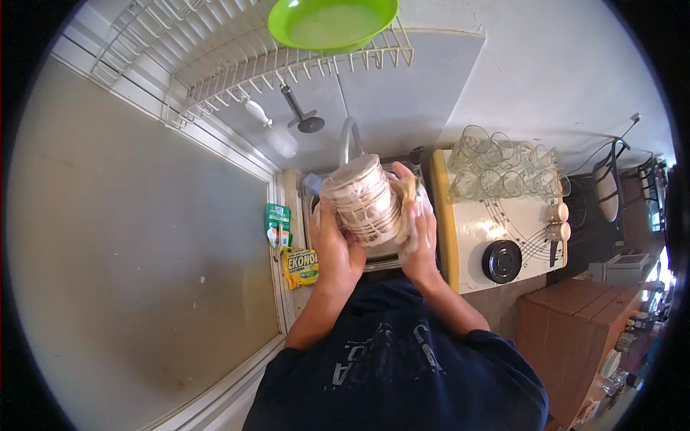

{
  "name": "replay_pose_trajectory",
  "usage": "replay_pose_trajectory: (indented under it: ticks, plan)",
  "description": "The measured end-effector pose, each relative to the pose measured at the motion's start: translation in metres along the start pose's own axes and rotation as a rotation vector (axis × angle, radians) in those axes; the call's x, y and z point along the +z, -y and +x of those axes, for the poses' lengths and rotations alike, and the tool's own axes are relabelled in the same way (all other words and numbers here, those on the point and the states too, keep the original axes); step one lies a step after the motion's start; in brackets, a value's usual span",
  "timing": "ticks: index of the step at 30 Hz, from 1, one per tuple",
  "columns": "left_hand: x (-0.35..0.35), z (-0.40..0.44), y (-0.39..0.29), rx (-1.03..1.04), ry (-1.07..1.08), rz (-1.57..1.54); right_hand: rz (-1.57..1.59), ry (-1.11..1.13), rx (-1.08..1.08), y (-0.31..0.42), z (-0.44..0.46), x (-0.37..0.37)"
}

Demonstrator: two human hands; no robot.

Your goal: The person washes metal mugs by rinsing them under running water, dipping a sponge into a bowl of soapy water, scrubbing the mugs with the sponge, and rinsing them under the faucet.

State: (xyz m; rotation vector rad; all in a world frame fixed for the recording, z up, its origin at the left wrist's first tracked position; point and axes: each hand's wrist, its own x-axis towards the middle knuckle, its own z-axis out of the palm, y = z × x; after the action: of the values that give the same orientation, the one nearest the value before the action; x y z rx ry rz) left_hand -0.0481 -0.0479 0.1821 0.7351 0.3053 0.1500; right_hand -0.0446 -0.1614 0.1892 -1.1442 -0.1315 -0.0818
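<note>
A ribbed cylindrical container (363,205), coated in soap suds, is tilted between my hands above the sink (381,267). My left hand (336,251) grips its left side and lower edge, fingers partly hidden beneath. On the opposite side, my right hand (419,233) presses what looks like a yellowish sponge (409,189) against the container. Suds cover the right fingers, and most of the sponge is hidden by the hand. Just behind the container rises the curved metal faucet (350,140).
Overhead, a white wire rack (244,75) carries a green bowl (330,29); a white brush (277,136) hangs below. Soap packets (300,267) lie left. Several glasses (496,169) and a black lid (502,261) occupy the right counter (467,230).
</note>
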Motion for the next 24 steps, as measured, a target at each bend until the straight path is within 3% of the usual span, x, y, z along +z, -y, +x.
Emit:
replay_pose_trajectory:
  ticks: [1,3,4,5,7,9,10,11,12,16,18,21,23,24]
  plan:
    - [-0.001,0.001,0.000,0.000,0.001,0.001,0.001,0.000,-0.001,0.004,0.001,-0.003]
    - [-0.002,0.004,0.001,-0.010,0.038,0.007,-0.332,0.137,-0.061,0.012,0.007,-0.010]
    - [-0.002,0.008,0.001,-0.010,0.038,0.007,-0.065,0.113,0.166,0.013,0.013,-0.009]
    - [-0.003,0.011,0.002,-0.028,0.029,-0.013,-0.064,0.111,0.165,0.019,0.014,-0.006]
    - [-0.003,0.012,0.000,-0.048,0.021,-0.033,-0.275,0.156,0.101,0.033,0.013,0.001]
    - [-0.001,0.011,-0.004,-0.115,0.065,-0.085,-0.295,0.170,0.007,0.027,0.015,0.001]
    - [-0.007,0.012,0.001,0.008,0.165,0.124,-0.425,0.210,-0.200,0.026,0.016,0.002]
    - [-0.013,0.012,0.003,0.011,0.167,0.123,-0.551,0.248,-0.409,0.025,0.017,0.004]
    - [-0.017,0.013,0.003,-0.024,0.184,0.092,-0.583,0.279,-0.446,0.027,0.016,0.004]
    - [-0.017,0.014,-0.008,-0.060,0.340,-0.064,-0.474,0.249,-0.349,0.014,0.006,0.009]
    - [-0.013,0.010,-0.013,-0.061,0.436,-0.166,-0.573,0.195,-0.444,0.008,0.003,0.011]
    - [-0.007,0.002,-0.019,-0.063,0.384,-0.107,-0.529,0.169,-0.488,0.002,-0.001,0.013]
    - [-0.003,0.000,-0.024,0.132,0.418,0.365,-0.517,0.173,-0.498,0.004,-0.002,0.015]
    - [-0.006,0.003,-0.023,0.072,0.391,0.251,-0.591,0.181,-0.537,0.008,-0.001,0.016]
